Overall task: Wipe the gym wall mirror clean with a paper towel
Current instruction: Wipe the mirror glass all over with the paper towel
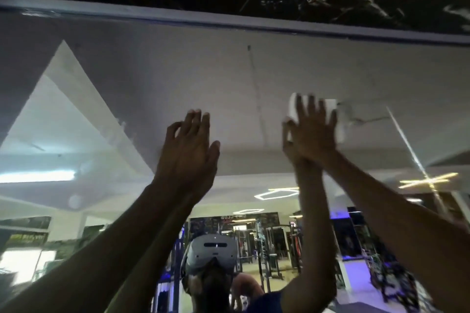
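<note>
We cannot see our right palm: it is flat against the paper towel, and most of that towel is hidden under the hand, only white edges peeking out at the top, left and right. Its fold and exact outline stay blurred, though it seems to run longer side to side than up and down. Our right hand presses it with straight, spread fingers high on the mirror, right of centre, below the pale frame strip. Our left hand is up near the glass too, fingers relaxed and apart, holding nothing; whether it touches we cannot tell. One towel, two hands, each doubled by its reflection. Low in the glass, a grey headset and blurry gym racks.
</note>
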{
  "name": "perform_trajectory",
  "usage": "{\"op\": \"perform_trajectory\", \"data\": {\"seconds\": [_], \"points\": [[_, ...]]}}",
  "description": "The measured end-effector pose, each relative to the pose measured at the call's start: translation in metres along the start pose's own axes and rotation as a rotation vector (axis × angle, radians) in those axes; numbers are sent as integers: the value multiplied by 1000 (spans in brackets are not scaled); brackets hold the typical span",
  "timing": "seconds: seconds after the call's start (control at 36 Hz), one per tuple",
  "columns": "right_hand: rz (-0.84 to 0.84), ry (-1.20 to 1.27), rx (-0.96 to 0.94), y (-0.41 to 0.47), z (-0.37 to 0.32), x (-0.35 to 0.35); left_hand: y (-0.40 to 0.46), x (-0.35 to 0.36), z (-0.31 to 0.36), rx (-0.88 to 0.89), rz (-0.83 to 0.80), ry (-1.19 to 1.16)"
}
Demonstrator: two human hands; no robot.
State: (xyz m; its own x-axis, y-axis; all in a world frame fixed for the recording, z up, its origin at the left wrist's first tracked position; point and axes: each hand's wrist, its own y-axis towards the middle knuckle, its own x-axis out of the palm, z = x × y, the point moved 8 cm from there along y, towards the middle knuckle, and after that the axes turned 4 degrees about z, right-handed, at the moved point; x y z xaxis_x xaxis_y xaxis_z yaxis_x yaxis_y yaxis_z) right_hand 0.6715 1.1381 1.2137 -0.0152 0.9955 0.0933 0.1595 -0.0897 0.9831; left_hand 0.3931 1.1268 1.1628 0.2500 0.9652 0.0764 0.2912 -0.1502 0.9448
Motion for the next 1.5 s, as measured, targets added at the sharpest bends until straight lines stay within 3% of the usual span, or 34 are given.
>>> {"op": "perform_trajectory", "data": {"seconds": [0.11, 0.19, 0.33, 0.39, 0.44, 0.5, 0.58, 0.64, 0.69, 0.75, 0.86, 0.94, 1.0, 1.08, 1.14, 1.19, 1.25, 1.36, 1.44, 1.5], "points": [[-11, 2, -426, -89, -47, -2, -4, 16, 61, 20, 24, -129], [-58, -24, -583, -100, 7, -10, -15, 37, 73, 26, -17, -51], [-57, -119, -112, -50, 179, -14, -22, 42, 72, 8, -53, -14], [-45, -103, 40, -55, 193, -13, -25, 38, 81, -15, -60, 4], [35, -85, 115, -81, 161, -18, -31, 33, 95, -2, -38, 39], [53, -84, 0, -131, 106, -19, -42, 33, 120, 56, -38, 27], [-121, 57, -338, -221, 39, -19, -63, 43, 148, 120, -78, 5], [-185, 83, -522, -246, 42, -24, -73, 47, 152, 131, -80, 6], [-192, 56, -568, -230, 80, -26, -76, 47, 148, 131, -80, 15], [-159, 10, -441, -194, 136, -28, -76, 47, 146, 136, -93, 28], [-130, -57, 17, -143, 242, -32, -76, 45, 149, 121, -101, 38], [-51, -83, 185, -160, 222, -35, -79, 42, 151, 119, -93, 27], [-7, -87, 97, -203, 165, -39, -84, 41, 152, 125, -93, 22], [-159, 73, -277, -286, 74, -33, -90, 39, 151, 131, -98, 7], [-235, 107, -475, -308, 65, -35, -93, 37, 150, 130, -123, 5], [-237, 93, -541, -290, 94, -38, -98, 36, 151, 124, -143, 8], [-192, 16, -422, -255, 144, -38, -105, 35, 156, 124, -148, -10], [-133, -76, 69, -220, 232, -40, -130, 32, 183, 149, -128, -131], [-22, -146, 275, -254, 193, -46, -155, 41, 203, 182, -197, -146], [-47, -77, 144, -292, 138, -45, -164, 46, 206, 191, -225, -124]]}}
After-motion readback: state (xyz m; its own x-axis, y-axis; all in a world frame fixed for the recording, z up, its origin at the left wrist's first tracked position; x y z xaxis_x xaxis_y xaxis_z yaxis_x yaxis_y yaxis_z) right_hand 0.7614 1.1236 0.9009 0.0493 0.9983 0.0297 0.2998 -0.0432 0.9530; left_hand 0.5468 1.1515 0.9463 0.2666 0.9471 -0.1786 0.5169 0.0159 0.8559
